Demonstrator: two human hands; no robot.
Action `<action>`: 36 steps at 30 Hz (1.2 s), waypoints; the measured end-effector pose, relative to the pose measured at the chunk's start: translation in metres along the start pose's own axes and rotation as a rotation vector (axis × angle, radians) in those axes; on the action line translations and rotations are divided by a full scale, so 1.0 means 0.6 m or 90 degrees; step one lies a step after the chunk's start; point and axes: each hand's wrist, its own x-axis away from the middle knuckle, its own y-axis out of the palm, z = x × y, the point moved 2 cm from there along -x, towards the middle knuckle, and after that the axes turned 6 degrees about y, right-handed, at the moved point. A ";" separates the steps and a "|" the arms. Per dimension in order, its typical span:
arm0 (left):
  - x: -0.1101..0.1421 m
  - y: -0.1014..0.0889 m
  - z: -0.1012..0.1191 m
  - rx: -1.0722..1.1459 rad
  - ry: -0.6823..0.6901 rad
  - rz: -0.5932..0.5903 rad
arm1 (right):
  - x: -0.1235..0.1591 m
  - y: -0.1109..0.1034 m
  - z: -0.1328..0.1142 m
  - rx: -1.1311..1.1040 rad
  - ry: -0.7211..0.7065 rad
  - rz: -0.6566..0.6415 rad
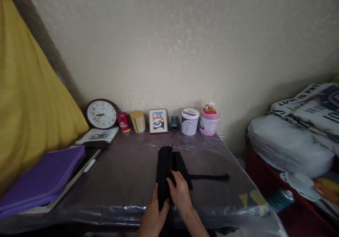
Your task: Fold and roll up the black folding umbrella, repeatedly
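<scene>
At the frame's lower centre, our left hand (153,216) clamps the black cloth (164,164) on the table (125,173) between thumb and fingers, and our right hand (181,194) touches it, though whether those fingers grip we cannot tell.

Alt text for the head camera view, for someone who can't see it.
Left hand and right hand hold folded black fabric with a strap on a plastic-covered table; behind stand a clock and a framed panda picture.
</scene>
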 end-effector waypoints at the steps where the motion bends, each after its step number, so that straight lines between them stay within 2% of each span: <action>1: -0.001 0.001 -0.002 0.002 0.000 -0.014 | 0.000 0.004 -0.003 0.007 0.003 -0.006; 6: -0.004 0.005 -0.019 0.017 -0.001 -0.026 | 0.001 0.020 -0.017 0.029 -0.008 -0.060; 12: -0.001 0.003 -0.025 0.016 0.025 -0.014 | 0.001 0.021 -0.038 0.091 -0.088 -0.115; 18: -0.001 -0.002 -0.027 -0.001 0.007 -0.043 | 0.008 0.019 -0.050 0.162 -0.161 -0.139; 24: 0.006 0.002 -0.033 0.032 0.019 0.001 | 0.017 0.012 -0.053 0.185 -0.208 -0.144; 28: 0.010 -0.003 -0.023 0.067 0.018 0.033 | 0.022 0.009 -0.053 0.195 -0.229 -0.161; 33: 0.006 -0.012 -0.001 0.095 0.060 -0.031 | 0.024 0.001 -0.055 0.195 -0.273 -0.206; 36: 0.001 -0.013 0.004 0.114 0.081 -0.042 | 0.019 -0.019 -0.060 0.120 -0.308 -0.254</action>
